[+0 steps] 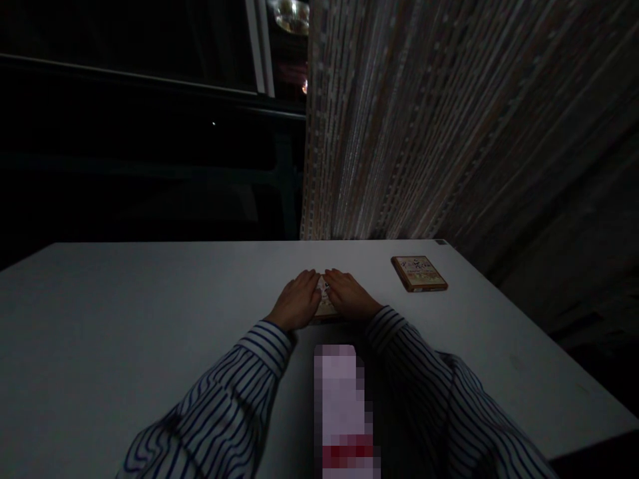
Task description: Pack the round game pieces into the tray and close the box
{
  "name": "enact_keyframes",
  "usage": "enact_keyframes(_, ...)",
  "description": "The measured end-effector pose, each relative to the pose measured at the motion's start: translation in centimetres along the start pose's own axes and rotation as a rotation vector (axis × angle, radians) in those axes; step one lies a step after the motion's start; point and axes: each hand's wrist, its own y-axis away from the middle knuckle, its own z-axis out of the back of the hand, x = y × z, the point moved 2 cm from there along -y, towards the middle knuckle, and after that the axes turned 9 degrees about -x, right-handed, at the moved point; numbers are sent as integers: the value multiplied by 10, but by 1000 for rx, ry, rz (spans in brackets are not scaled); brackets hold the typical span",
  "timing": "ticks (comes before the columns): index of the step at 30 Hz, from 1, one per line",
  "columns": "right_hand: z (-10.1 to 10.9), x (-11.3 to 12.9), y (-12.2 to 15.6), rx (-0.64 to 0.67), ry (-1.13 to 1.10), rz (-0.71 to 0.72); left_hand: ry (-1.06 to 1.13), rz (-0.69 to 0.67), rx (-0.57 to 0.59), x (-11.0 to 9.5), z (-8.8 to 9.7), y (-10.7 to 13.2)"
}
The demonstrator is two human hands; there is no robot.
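My left hand (297, 301) and my right hand (348, 295) lie side by side on a small flat pale pack (325, 305) in the middle of a white table (124, 313). Their fingers are stretched forward and pressed down on it, fingertips almost meeting. Most of the pack is hidden under the hands; only a strip shows between them. Both arms wear white sleeves with dark stripes.
A flat orange-edged box (418, 273) with a printed lid lies on the table to the right of my hands. A brick-patterned wall (449, 120) rises behind the table's far right. The left background is dark, with a window frame (259, 46).
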Motion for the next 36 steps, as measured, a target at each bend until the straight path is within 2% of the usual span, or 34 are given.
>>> enact_keyframes(3,-3,-5,2,-11,-32,-56,3,35,52,2,-1,2)
enact_keyframes(8,-5,-13,7,-16,-53,-135,8,63,66,1,0,3)
enact_keyframes(19,12,-12,30,88,27,-310,-62,71,98,-3,3,3)
enact_keyframes(24,12,-9,32,69,34,-330,-144,-1,75,-11,7,-2)
enact_keyframes(28,13,-7,31,71,53,-332,-112,-63,94,-19,3,-4)
enact_keyframes(36,26,-1,29,78,127,-307,-103,-10,87,-20,-5,2)
